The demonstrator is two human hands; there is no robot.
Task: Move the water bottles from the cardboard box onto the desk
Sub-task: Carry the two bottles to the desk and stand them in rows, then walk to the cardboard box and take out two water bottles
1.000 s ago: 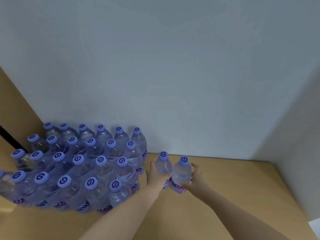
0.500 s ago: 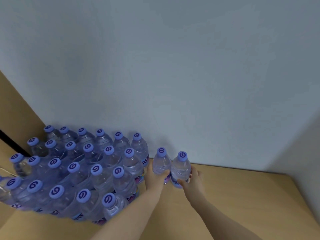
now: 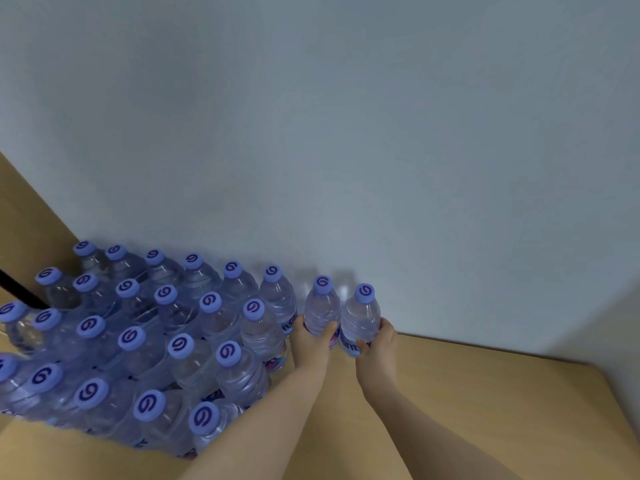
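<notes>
Two clear water bottles with purple caps stand upright side by side near the wall on the wooden desk [image 3: 485, 393]. My left hand [image 3: 311, 344] grips the left bottle [image 3: 322, 306] around its lower body. My right hand [image 3: 377, 344] grips the right bottle [image 3: 360, 313] the same way. Both bottles sit just right of a packed block of several matching bottles [image 3: 145, 341] that covers the desk's left part. The cardboard box is not in view.
A pale wall [image 3: 346, 133] rises right behind the bottles, and another wall [image 3: 616, 323] closes the desk on the right. A brown panel [image 3: 24, 220] stands at the far left. Bare desk surface lies to the right of my hands.
Both hands have carried their bottles away from me toward the wall, in line with the back row of the block. The grips are unchanged.
</notes>
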